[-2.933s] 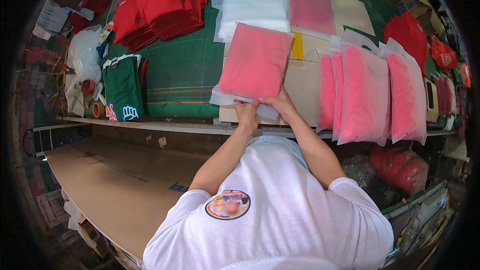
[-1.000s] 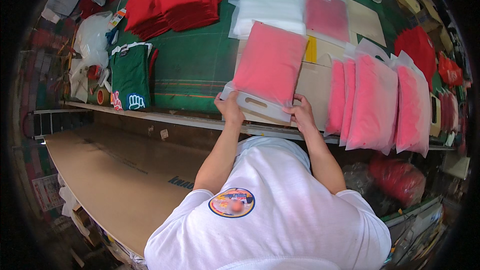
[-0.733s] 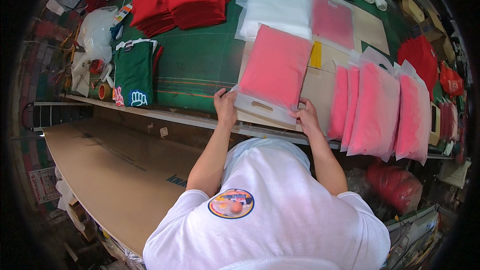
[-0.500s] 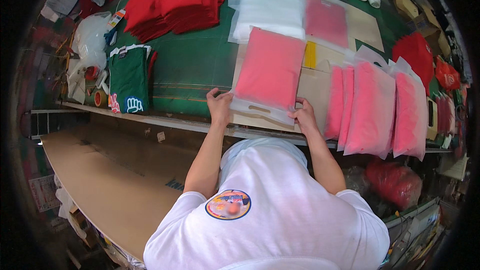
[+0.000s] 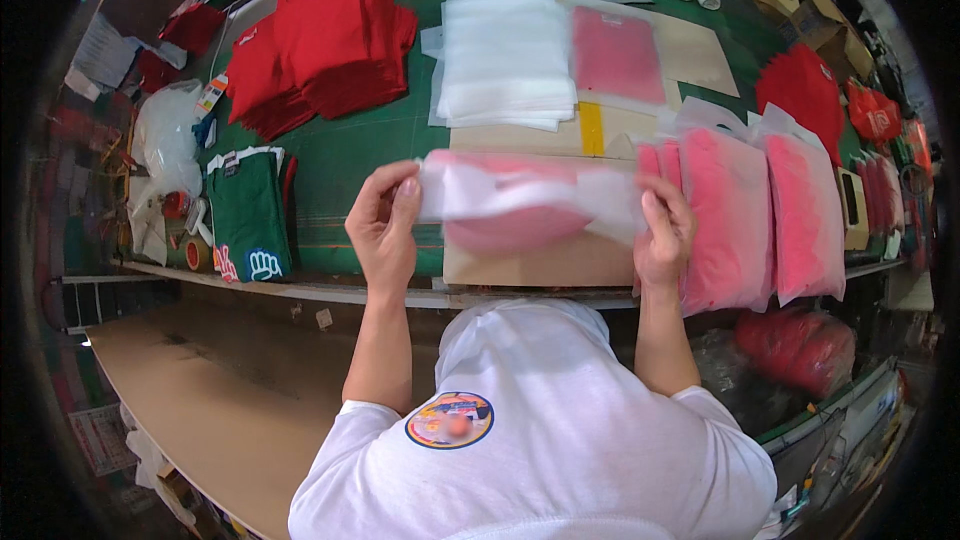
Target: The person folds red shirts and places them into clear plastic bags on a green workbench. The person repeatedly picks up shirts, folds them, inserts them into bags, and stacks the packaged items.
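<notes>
- Two hands grip one bagged pink garment above the tabletop: left hand pinches one end, right hand the other.
- Bagged pink stack just beside right hand.

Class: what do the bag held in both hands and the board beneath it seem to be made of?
Bag: probably thin clear plastic film, glossy; pink cloth shows through and it sags between the hands. Board: likely cardboard, matt brown, flat and stiff.

green-topped worktable | brown floor | bright overhead light
</notes>
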A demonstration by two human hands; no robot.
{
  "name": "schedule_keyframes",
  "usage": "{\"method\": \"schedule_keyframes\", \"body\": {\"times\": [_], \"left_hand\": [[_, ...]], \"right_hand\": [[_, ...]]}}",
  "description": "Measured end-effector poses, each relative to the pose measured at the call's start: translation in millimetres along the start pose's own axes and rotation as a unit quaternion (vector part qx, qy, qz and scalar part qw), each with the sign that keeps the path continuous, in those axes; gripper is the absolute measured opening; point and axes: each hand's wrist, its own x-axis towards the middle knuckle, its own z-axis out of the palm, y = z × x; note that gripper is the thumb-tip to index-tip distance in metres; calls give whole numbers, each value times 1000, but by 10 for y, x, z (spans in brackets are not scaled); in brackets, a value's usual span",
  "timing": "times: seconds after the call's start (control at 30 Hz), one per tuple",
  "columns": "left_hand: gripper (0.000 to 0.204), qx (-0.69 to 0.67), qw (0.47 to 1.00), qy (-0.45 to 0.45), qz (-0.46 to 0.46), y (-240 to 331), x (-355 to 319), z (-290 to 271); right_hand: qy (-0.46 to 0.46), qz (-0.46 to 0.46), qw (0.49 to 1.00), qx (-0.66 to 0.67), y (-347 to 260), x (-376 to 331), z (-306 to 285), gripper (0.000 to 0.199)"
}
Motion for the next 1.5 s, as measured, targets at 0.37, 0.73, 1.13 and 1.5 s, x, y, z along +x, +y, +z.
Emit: {"method": "schedule_keyframes", "body": {"times": [0.37,0.73,1.13,1.5], "left_hand": [[41,474,840,-241,108,-1455,-450,314],[53,518,827,-218,19,-1464,-385,255],[58,569,777,-270,-10,-1497,-308,437],[59,548,788,-278,-24,-1637,-262,435]], "right_hand": [[-204,-134,851,-465,1167,-97,396,35],[-204,-49,794,-570,1585,-107,963,53],[-205,-45,733,-647,1587,-21,882,55],[-214,-35,747,-629,1725,18,846,54]]}}
